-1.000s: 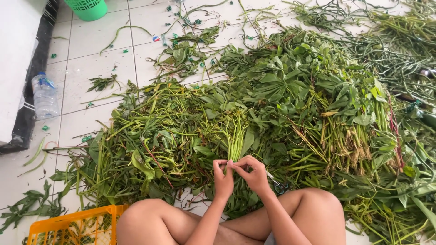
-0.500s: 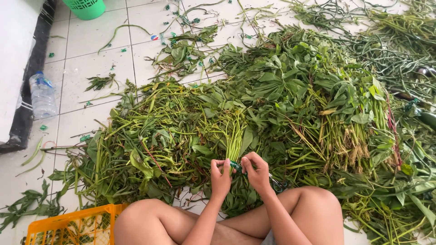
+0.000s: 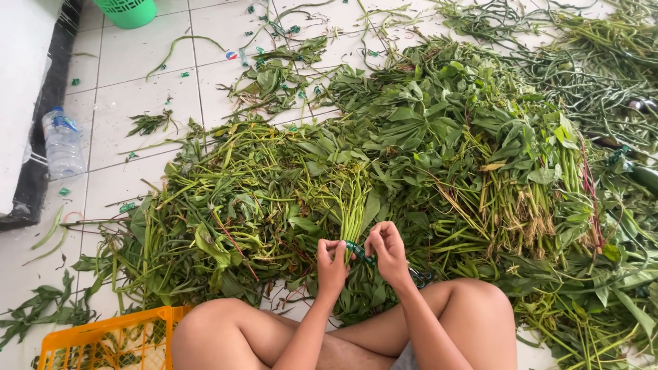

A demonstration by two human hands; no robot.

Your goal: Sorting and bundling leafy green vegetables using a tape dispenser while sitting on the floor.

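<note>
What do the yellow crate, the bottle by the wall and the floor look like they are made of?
Yellow crate: probably moulded plastic, with an even bright colour and an open lattice. Bottle: clear thin plastic, see-through with ribbed sides and a blue cap. Floor: likely glazed ceramic tile, pale squares with dark grout lines and a slight sheen.

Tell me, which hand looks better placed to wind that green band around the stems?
Probably the right hand: its fingers pinch the green band at the base of the stem bundle. The left hand grips the stems themselves, steadying them.
</note>
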